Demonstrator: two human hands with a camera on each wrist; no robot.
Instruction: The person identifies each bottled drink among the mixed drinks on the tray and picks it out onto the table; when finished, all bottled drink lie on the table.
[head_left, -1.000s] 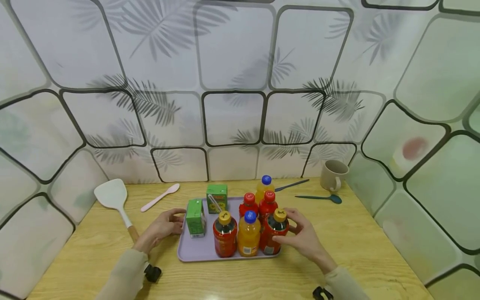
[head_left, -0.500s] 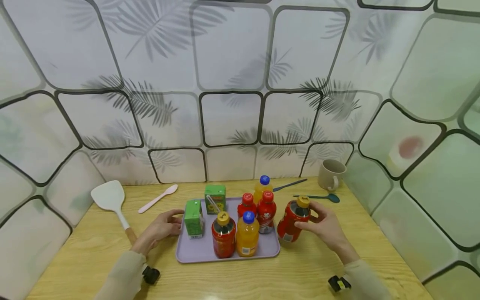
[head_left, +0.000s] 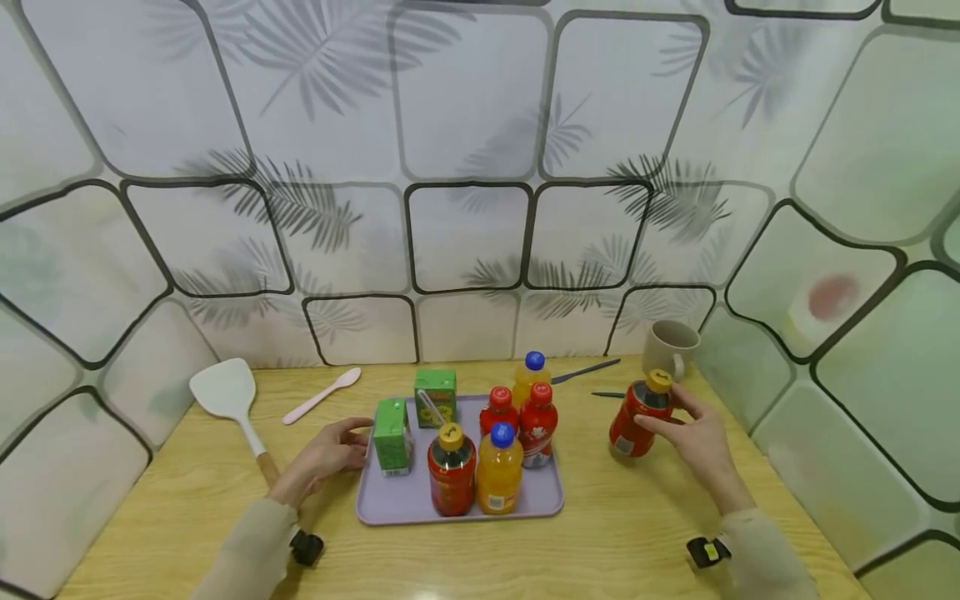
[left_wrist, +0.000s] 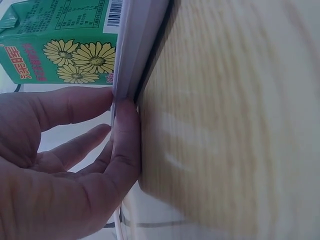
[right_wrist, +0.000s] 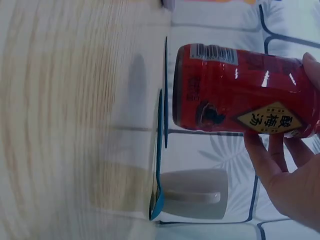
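My right hand (head_left: 701, 446) grips a red bottle with a yellow cap (head_left: 637, 417), tilted and held over the table right of the tray; the right wrist view shows the red bottle (right_wrist: 245, 90) above the wood, fingers round its upper part. The left hand (head_left: 326, 458) is at the left rim of the lilac tray (head_left: 397, 510). In the left wrist view the thumb and a finger of the left hand (left_wrist: 75, 150) pinch the tray rim (left_wrist: 142, 45), beside a green carton (left_wrist: 75, 45). Another yellow-capped bottle (head_left: 452, 479) and an orange bottle (head_left: 499, 475) stand at the tray's front.
Two red-capped bottles, a further orange bottle (head_left: 531, 379) and another green carton (head_left: 435, 396) stand farther back. Behind the right hand are a beige mug (head_left: 670, 346) and a dark knife (head_left: 585, 372). A white spatula (head_left: 225, 387) and pink spoon (head_left: 322, 395) lie at left.
The right hand has lifted the yellow-capped bottle off the tray's front right corner and carried it to the right. The left hand has stayed at the tray rim.
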